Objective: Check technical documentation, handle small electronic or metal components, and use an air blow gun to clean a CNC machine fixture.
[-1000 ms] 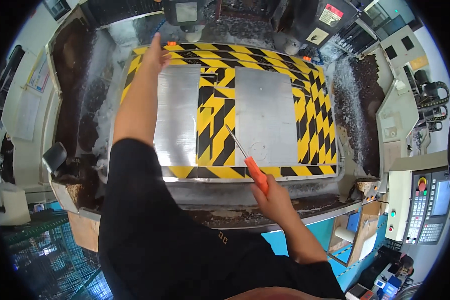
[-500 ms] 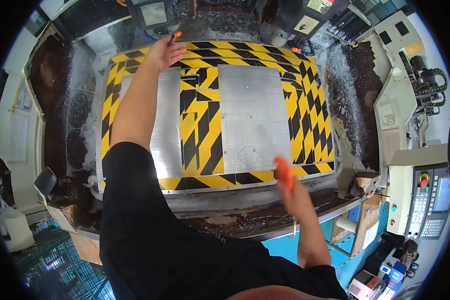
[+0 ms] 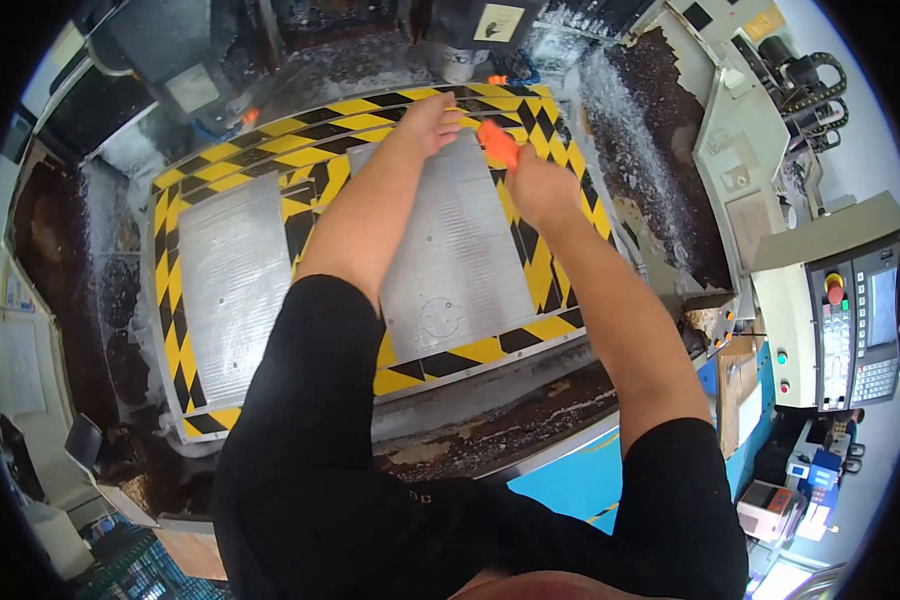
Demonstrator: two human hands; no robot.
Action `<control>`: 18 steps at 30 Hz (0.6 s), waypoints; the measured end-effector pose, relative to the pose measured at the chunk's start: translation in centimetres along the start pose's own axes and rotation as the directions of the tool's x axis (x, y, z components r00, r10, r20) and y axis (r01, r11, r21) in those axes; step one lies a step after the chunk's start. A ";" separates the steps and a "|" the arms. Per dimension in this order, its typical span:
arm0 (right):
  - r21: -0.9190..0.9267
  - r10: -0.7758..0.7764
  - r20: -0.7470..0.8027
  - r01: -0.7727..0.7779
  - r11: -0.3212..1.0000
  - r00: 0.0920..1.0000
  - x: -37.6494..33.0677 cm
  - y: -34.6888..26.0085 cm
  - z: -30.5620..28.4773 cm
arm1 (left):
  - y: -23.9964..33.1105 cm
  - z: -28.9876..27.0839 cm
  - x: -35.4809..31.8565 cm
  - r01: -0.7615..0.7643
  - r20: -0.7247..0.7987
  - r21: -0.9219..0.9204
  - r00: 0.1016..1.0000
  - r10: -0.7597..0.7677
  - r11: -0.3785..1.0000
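My left hand reaches over the far side of the machine bed, fingers stretched out and holding nothing visible. To its right, my right hand is closed round an orange air blow gun, which is blurred by motion and points toward the far left. Beneath both hands lies a bare metal plate with a round outline marked near its front. A second metal plate shows left of my left arm. Yellow-and-black striped tape borders the plates.
Dark machine heads hang at the back, with orange-tipped nozzles beside them. White residue and rusty side walls flank the bed. A control panel with a red knob stands at the right. The bed's raised front edge lies between my body and the plates.
My right hand has swung forward with the orange air blow gun, from the near edge to the far side. My left hand has moved right, away from the left nozzle. The view has shifted right.
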State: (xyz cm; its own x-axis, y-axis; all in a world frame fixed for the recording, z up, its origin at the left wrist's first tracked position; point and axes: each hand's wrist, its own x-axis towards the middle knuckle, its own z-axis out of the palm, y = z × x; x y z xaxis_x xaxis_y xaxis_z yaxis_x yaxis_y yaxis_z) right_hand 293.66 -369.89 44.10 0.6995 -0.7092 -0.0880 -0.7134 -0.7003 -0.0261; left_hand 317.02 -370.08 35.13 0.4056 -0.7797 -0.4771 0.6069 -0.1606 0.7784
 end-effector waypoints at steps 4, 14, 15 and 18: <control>-0.106 -0.035 -0.085 0.026 0.994 0.996 0.8 2.8 -1.0 | -1.2 5.4 2.5 0.090 0.097 -0.415 0.994 -0.055 0.905; 0.112 0.017 -0.047 -0.012 0.994 0.999 -13.6 3.0 -3.3 | -1.0 9.5 6.6 -0.092 0.034 -0.672 0.987 0.155 0.735; 0.140 0.057 -0.015 -0.054 0.989 0.998 -14.5 3.1 -2.9 | -1.0 8.7 6.1 -0.200 -0.052 -0.680 0.973 0.226 0.705; 0.177 0.112 0.085 -0.126 0.976 0.990 -18.2 2.8 -1.5 | 0.5 4.3 5.7 -0.222 -0.087 -0.491 0.975 0.206 0.842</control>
State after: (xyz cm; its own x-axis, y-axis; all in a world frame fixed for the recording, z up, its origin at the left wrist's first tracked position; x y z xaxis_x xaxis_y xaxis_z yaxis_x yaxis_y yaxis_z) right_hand 278.97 -359.07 47.13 0.6088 -0.7738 -0.1748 -0.7920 -0.5799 -0.1910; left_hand 316.70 -377.24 34.53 0.5797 -0.7404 -0.3401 0.7571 0.3351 0.5608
